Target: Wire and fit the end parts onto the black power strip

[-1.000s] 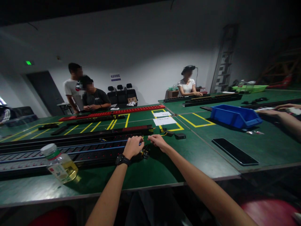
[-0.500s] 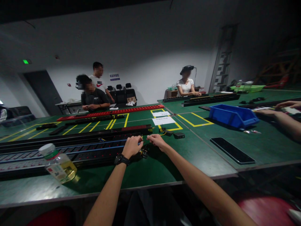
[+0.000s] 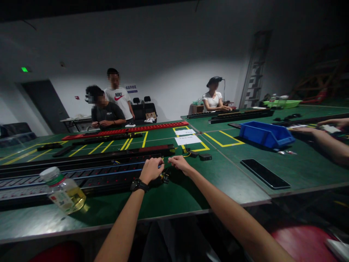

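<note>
My left hand (image 3: 152, 170), with a black watch on its wrist, lies over the right end of a long black strip (image 3: 109, 177) with rows of red dots and blue lines. Its fingers are bent together at the strip's end. Just to the right, my right hand (image 3: 179, 163) is closed in a pinch, its fingertips facing the left hand's across a narrow gap. Whatever either hand holds is too small to make out. Below the fingertips sits a small dark connector piece (image 3: 165, 178) with bits of yellow.
A drink bottle (image 3: 63, 191) stands at the front left. To the right are a phone (image 3: 264, 174), a blue bin (image 3: 265, 134) and a co-worker's hands (image 3: 313, 133). Small black boxes (image 3: 205, 157) and paper labels (image 3: 187, 140) lie beyond my hands. Other people work across the table.
The whole view has shifted slightly, so things appear a little further left. My hands keep nearly the same pose at the strip's end. The standing person at the back is more upright.
</note>
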`<move>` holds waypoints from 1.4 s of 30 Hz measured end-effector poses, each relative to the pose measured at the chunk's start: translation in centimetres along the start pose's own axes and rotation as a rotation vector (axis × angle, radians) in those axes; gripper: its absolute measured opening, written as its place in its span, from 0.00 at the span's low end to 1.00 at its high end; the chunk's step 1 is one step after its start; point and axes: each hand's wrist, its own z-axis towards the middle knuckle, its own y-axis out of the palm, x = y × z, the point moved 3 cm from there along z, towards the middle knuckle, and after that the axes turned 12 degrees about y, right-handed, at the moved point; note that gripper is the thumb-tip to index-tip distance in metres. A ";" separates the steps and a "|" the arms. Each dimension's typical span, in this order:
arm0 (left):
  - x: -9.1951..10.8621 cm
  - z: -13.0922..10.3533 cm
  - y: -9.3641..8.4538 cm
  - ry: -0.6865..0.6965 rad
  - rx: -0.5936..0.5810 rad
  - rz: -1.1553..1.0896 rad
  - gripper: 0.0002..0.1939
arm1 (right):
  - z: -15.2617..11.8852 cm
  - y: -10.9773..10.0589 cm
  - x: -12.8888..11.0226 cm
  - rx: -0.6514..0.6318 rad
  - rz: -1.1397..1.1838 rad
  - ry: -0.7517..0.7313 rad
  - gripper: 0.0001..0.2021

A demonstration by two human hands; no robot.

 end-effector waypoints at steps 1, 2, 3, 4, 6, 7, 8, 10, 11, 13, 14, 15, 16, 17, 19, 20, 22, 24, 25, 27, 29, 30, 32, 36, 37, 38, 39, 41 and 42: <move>0.0 0.0 0.0 -0.001 -0.001 0.000 0.11 | 0.0 0.0 0.0 -0.003 -0.001 0.002 0.17; 0.0 0.0 0.0 0.000 -0.002 0.000 0.11 | 0.0 0.0 0.0 -0.005 -0.006 0.005 0.17; 0.0 0.0 0.0 0.001 -0.003 0.000 0.12 | 0.0 0.0 0.0 -0.005 -0.013 0.008 0.18; 0.0 0.0 0.0 0.002 -0.003 0.000 0.12 | 0.0 0.0 0.0 -0.004 -0.022 0.009 0.18; -0.1 0.0 0.0 0.005 0.001 0.000 0.12 | 0.1 0.1 0.1 -0.003 -0.036 0.006 0.18; -0.1 0.0 0.0 0.006 0.004 -0.001 0.12 | 0.2 0.1 0.1 -0.003 -0.038 0.000 0.18; -0.1 0.0 0.0 0.007 0.006 -0.001 0.12 | 0.2 0.1 0.2 -0.004 -0.039 -0.006 0.19; 0.0 0.0 -0.1 0.008 0.007 -0.004 0.12 | 0.3 0.1 0.3 -0.008 -0.036 -0.015 0.19; 0.0 0.0 -0.1 0.009 0.006 -0.006 0.12 | 0.3 0.1 0.4 -0.009 -0.035 -0.016 0.19; 0.1 0.0 -0.1 0.010 0.001 -0.009 0.12 | 0.4 0.1 0.5 -0.011 -0.035 -0.018 0.19; 0.1 0.0 -0.1 0.009 0.000 -0.009 0.12 | 0.4 0.1 0.5 -0.012 -0.037 -0.020 0.19; 0.1 0.0 -0.1 0.008 -0.001 -0.008 0.11 | 0.4 0.1 0.5 -0.011 -0.039 -0.022 0.19; 0.1 0.0 -0.1 0.007 -0.001 -0.006 0.11 | 0.4 0.1 0.5 -0.010 -0.041 -0.023 0.19; 0.2 0.0 -0.1 0.005 0.000 -0.005 0.11 | 0.4 0.1 0.5 -0.010 -0.043 -0.024 0.19; 0.2 -0.1 -0.2 0.004 0.001 -0.004 0.11 | 0.3 0.1 0.4 -0.012 -0.046 -0.016 0.19; 0.2 -0.1 -0.2 0.005 0.001 -0.006 0.11 | 0.2 0.1 0.4 -0.014 -0.047 -0.010 0.18; 0.3 -0.1 -0.2 0.005 0.000 -0.007 0.11 | 0.1 0.1 0.3 -0.018 -0.043 -0.003 0.18; 0.3 -0.1 -0.1 0.003 -0.005 -0.003 0.10 | 0.1 0.1 0.2 -0.023 -0.038 -0.003 0.17; 0.3 -0.1 -0.1 0.001 -0.007 0.001 0.10 | 0.0 0.1 0.2 -0.022 -0.037 -0.004 0.17; 0.3 -0.1 -0.1 -0.005 -0.009 0.010 0.10 | 0.0 0.1 0.1 -0.017 -0.041 -0.002 0.18; 0.3 -0.1 -0.1 -0.007 -0.009 0.014 0.10 | 0.0 0.1 0.1 -0.010 -0.048 -0.002 0.18; 0.3 -0.1 -0.1 -0.007 -0.007 0.014 0.10 | 0.0 0.1 0.1 -0.009 -0.051 -0.002 0.18; 0.3 -0.1 -0.1 -0.005 -0.005 0.014 0.10 | 0.0 0.1 0.2 -0.009 -0.052 -0.002 0.17; 0.4 -0.1 -0.2 -0.009 -0.004 0.015 0.09 | 0.0 0.1 0.2 -0.014 -0.053 -0.006 0.18; 0.4 -0.1 -0.2 -0.010 -0.004 0.015 0.09 | 0.0 0.1 0.2 -0.014 -0.052 -0.009 0.18; 0.4 -0.1 -0.2 -0.010 -0.005 0.014 0.09 | 0.0 0.1 0.2 -0.013 -0.051 -0.011 0.18; 0.4 -0.1 -0.2 -0.010 -0.006 0.012 0.09 | 0.0 0.1 0.2 -0.013 -0.051 -0.011 0.18; 0.4 -0.1 -0.2 -0.010 -0.006 0.011 0.10 | 0.0 0.1 0.2 -0.014 -0.054 -0.009 0.18; 0.4 -0.1 -0.2 -0.011 -0.007 0.011 0.10 | 0.0 0.1 0.2 -0.015 -0.056 -0.008 0.18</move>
